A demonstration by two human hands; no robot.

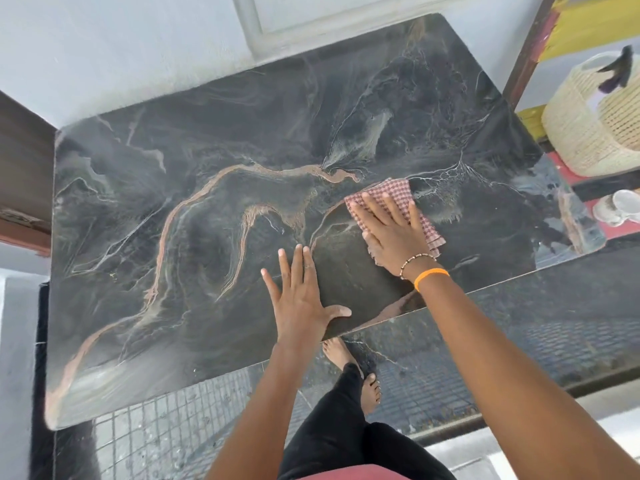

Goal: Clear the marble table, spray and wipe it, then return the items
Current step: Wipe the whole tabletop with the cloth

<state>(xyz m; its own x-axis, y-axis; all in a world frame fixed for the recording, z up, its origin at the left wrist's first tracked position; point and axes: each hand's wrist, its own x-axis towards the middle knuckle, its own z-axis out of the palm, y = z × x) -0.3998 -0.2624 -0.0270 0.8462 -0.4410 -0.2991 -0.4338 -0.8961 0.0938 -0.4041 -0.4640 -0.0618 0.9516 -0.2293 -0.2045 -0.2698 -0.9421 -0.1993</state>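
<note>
The dark marble table (194,209) with pale and orange veins fills the view, with only the cloth and my two hands on its top. My right hand (393,233) lies flat with spread fingers on a folded red-and-white checked cloth (391,194), pressing it onto the marble right of centre. My left hand (299,296) rests flat on the table near its front edge, fingers straight, thumb along the rim. It holds nothing.
A woven cream basket (595,129) sits on a shelf at the right, past the table's right edge. A small white object (620,209) lies below it. A brown wooden piece (20,174) stands at the left. My bare feet (356,372) are on the floor in front.
</note>
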